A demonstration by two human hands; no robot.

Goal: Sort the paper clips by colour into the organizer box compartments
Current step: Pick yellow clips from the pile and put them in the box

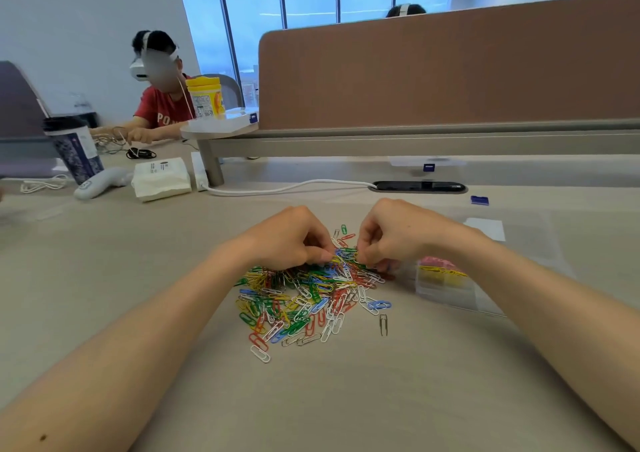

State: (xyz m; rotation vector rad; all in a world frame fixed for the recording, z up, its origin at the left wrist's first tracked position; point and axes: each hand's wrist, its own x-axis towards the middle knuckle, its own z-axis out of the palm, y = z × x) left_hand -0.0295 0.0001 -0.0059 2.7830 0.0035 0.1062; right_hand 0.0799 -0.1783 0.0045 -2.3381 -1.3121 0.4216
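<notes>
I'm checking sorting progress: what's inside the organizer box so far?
The clear organizer box holds yellow paper clips in one compartment and a pink heap, likely clips, behind them. The right forearm covers its right part, so anything there is hidden.

White letters "PO" show on a person's red shirt point(162, 110); the yellow tub's label point(205, 102) is too blurred to read.
</notes>
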